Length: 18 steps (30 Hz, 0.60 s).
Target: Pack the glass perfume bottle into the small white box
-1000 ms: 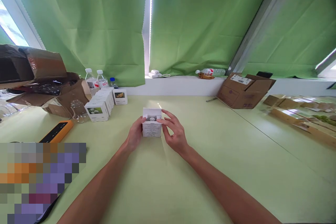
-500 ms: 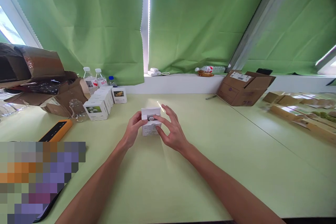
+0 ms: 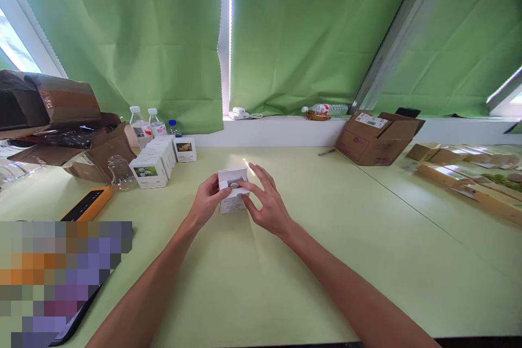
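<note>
The left hand (image 3: 207, 201) curls around the left side of a small open white carton (image 3: 232, 201), gripping it. The right hand (image 3: 267, 201), fingers spread, touches the carton's right side; whether it grips, I cannot tell. The carton stands on the pale green table (image 3: 326, 266), a round silver part (image 3: 234, 186) showing at its top. Further left stand white boxes (image 3: 150, 172) and a clear glass jar (image 3: 120, 173); far right, a cardboard shipping box (image 3: 377, 138).

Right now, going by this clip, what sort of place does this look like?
Probably a small packing room: a white carton in the hands, more white cartons lined up beside clear bottles, and an opened cardboard shipping box on the long table.
</note>
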Motion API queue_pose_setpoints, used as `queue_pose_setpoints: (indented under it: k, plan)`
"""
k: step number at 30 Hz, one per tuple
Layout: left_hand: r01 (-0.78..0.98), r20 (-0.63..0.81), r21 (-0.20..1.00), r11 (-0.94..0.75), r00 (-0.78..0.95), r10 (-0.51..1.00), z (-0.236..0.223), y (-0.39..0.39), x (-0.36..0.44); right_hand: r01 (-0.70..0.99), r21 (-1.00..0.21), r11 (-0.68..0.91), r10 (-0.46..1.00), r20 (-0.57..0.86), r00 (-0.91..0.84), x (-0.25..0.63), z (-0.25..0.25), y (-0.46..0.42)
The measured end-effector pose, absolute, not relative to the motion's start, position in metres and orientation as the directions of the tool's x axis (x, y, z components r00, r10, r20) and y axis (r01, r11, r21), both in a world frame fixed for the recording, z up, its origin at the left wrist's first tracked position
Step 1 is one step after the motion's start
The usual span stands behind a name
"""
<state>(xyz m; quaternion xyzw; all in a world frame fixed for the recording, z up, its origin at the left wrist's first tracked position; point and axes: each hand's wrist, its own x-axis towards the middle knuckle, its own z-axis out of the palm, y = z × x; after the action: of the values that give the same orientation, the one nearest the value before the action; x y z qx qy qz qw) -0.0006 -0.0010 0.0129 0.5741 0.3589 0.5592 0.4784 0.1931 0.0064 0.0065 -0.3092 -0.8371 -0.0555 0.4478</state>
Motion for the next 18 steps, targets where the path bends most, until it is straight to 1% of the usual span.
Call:
queue_pose_setpoints:
  k: [3,8,12,15,18]
  plan:
    - [-0.064,0.333,0.943,-0.328,0.11,0.936,0.012,-0.001,-0.001,0.569,-0.186,0.801,0.45,0.814,-0.367,0.194,0.005,0.009]
    - [0.171,0.428,0.887,-0.429,0.048,0.903,0.011,-0.003,0.0,0.581,-0.228,0.782,0.452,0.848,-0.276,0.197,0.001,0.015]
    - [0.307,0.506,0.822,-0.479,-0.01,0.862,0.012,-0.006,0.001,0.577,-0.223,0.785,0.442,0.856,-0.269,0.199,0.0,0.017]
    - [0.358,0.544,0.8,-0.481,-0.095,0.834,0.011,-0.007,0.003,0.561,-0.204,0.802,0.415,0.867,-0.277,0.199,0.0,0.018]
    - [0.345,0.573,0.795,-0.499,-0.16,0.804,0.01,-0.008,0.005,0.539,-0.195,0.82,0.399,0.869,-0.293,0.199,0.001,0.018]
